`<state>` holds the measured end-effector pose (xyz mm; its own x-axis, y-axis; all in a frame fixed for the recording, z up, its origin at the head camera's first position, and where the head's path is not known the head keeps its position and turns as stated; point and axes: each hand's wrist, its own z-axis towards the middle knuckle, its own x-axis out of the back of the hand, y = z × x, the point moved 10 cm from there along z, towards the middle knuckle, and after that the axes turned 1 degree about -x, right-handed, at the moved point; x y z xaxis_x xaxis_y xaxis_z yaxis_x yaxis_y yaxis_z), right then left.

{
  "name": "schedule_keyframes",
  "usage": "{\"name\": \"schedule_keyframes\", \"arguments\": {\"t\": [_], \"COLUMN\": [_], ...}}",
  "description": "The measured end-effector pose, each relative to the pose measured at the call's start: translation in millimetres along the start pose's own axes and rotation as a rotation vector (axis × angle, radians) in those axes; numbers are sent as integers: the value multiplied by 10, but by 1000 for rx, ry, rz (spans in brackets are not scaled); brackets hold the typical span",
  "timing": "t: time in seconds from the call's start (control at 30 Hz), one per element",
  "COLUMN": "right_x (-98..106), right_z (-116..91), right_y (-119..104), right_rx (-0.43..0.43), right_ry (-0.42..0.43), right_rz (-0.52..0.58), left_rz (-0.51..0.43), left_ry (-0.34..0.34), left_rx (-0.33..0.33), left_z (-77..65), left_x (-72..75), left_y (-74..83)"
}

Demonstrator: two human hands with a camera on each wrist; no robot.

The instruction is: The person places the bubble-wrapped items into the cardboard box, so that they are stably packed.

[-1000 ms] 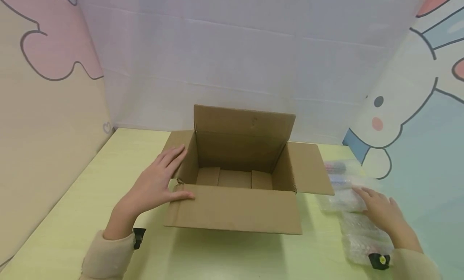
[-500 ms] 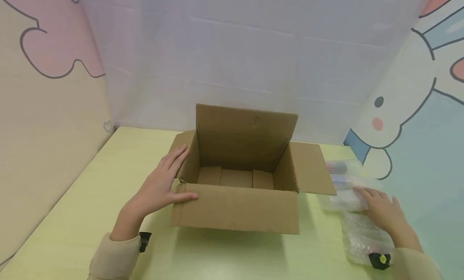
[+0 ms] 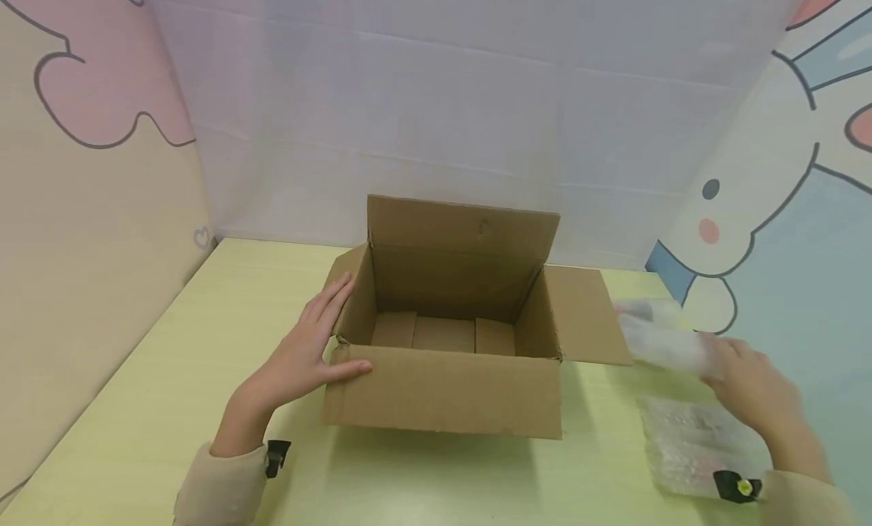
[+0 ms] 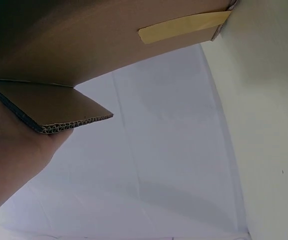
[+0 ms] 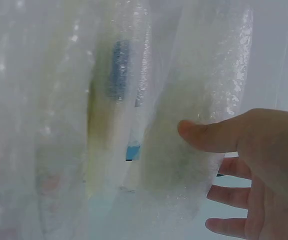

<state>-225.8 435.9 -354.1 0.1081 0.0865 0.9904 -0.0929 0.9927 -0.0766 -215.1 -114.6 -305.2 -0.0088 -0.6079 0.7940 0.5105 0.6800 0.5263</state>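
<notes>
Cardboard carton [image 3: 443,284] stands open on the worktop [image 3: 436,488]. Left hand [image 3: 297,356]: fingers extended, unclenched, against the left flap [image 3: 344,264]; thumb on the near flap [image 3: 450,397]. Right hand [image 3: 752,382]: thumb and fingers grasp a bubble-wrapped package [image 3: 671,348] right of the carton; blur leaves its clearance uncertain. Other wrapped packages [image 3: 691,439] lie nearer the person.

From the near side, the head view looks forward and down over the desk [image 3: 170,375]. The left wrist view, close up, shares the box [image 3: 443,393] and left hand [image 3: 303,348] with it; the right wrist view, very close, shares the right hand [image 3: 752,382] and bubble wrap [image 5: 183,155].
</notes>
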Motion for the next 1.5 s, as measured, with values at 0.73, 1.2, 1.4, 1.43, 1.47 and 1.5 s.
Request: {"name": "schedule_keyframes", "arguments": {"t": [0.73,1.2,1.4,1.43,1.47,1.5], "right_x": [1445,1853,1846,1848,1852,1857], "right_z": [-119,-10,37,44,52,59], "right_y": [-933,-1926,-2219,-2267,-2315,-2365], "right_rx": [172,442,560,584,606,631], "right_ry": [632,813,782,772,762,750], "right_rz": [-88,-176,-171,-169,-164,-154], "left_rz": [-199,-171,-177,-175,-173,-173], "left_ry": [-53,-123,-133,-131,-130,-130], "left_rx": [18,21,25,25,25,25], "left_z": [-7,61,86,88,90,91], "left_x": [-92,-77,-80,-80,-79,-80], "left_y": [-70,-73,-67,-66,-63,-60]}}
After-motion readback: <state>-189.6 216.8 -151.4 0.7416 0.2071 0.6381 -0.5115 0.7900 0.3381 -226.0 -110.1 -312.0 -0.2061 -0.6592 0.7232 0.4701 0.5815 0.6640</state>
